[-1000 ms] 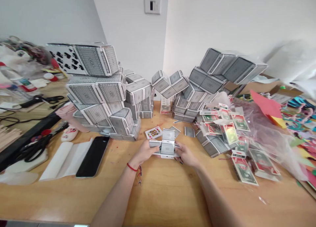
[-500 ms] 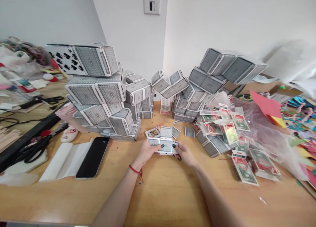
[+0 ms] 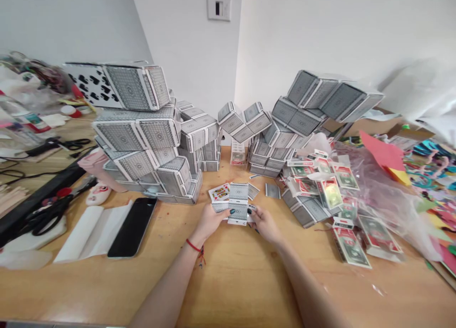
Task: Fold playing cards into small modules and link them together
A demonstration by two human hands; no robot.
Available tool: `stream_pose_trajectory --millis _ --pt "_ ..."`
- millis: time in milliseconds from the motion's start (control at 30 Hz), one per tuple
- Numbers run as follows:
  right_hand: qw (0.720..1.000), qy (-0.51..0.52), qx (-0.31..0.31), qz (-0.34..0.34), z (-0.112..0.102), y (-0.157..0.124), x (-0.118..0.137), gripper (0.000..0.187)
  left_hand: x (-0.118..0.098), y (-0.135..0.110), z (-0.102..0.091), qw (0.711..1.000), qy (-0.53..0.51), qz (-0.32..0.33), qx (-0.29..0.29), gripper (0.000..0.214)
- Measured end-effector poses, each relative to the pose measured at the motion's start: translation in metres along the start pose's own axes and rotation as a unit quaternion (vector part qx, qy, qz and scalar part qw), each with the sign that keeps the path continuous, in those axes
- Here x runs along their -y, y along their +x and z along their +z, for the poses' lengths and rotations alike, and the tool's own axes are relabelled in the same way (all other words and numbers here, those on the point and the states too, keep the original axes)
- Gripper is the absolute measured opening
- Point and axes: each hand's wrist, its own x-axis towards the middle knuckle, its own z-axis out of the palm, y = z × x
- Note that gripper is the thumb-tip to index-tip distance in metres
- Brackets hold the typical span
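Both my hands hold a small folded piece made of grey-backed playing cards [image 3: 238, 205] just above the wooden table [image 3: 231, 280]. My left hand [image 3: 211, 220] grips its left side, thumb on top. My right hand [image 3: 262, 223] pinches its right side. A face-up king card [image 3: 219, 192] lies right behind the piece, with a few loose grey cards [image 3: 272, 190] beside it.
Tall stacks of grey card cubes stand at the back left [image 3: 142, 133] and back right [image 3: 306, 114]. A black phone [image 3: 132, 226] and white paper [image 3: 89, 232] lie at the left, scissors [image 3: 46, 214] further left. Red-green card boxes [image 3: 338, 199] and coloured paper [image 3: 420, 176] crowd the right.
The card piece has been turned and raised slightly in my hands; its upper flap now stands more upright. My hands stay in the same spot.
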Motion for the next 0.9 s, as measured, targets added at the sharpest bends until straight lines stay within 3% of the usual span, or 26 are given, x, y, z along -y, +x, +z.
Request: stream_pose_trajectory --millis 133,267,400,533,600,667,733,900 --pt "0.997 0.067 -0.029 0.015 -0.008 0.000 0.012 0.038 -0.005 -0.003 0.000 0.995 0.026 0.086 -0.030 0.020" --pt "0.970 0.228 0.038 0.070 -0.017 -0.001 0.020 0.053 -0.018 -0.009 -0.001 0.967 0.089 0.239 0.023 0.012" --pt "0.967 0.242 0.009 0.081 -0.014 0.000 0.018 0.056 -0.028 -0.014 0.001 0.954 0.114 0.277 0.012 0.019" --pt "0.968 0.244 -0.039 0.049 -0.010 0.003 0.015 0.054 -0.029 -0.016 -0.002 0.974 0.032 0.220 0.053 0.055" --pt "0.969 0.238 -0.055 0.031 -0.010 0.004 0.014 0.046 -0.026 -0.014 -0.005 0.981 -0.074 0.150 0.101 0.071" --pt "0.973 0.223 -0.056 0.017 -0.010 0.004 0.013 0.037 -0.023 -0.011 -0.007 0.978 -0.151 0.066 0.128 0.073" --pt "0.976 0.212 -0.051 0.007 -0.010 0.004 0.012 0.031 -0.020 -0.008 -0.007 0.978 -0.173 -0.001 0.116 0.072" --pt "0.977 0.206 -0.057 -0.003 -0.008 0.002 0.010 0.026 -0.016 -0.007 0.000 0.987 -0.142 -0.079 0.003 0.068"
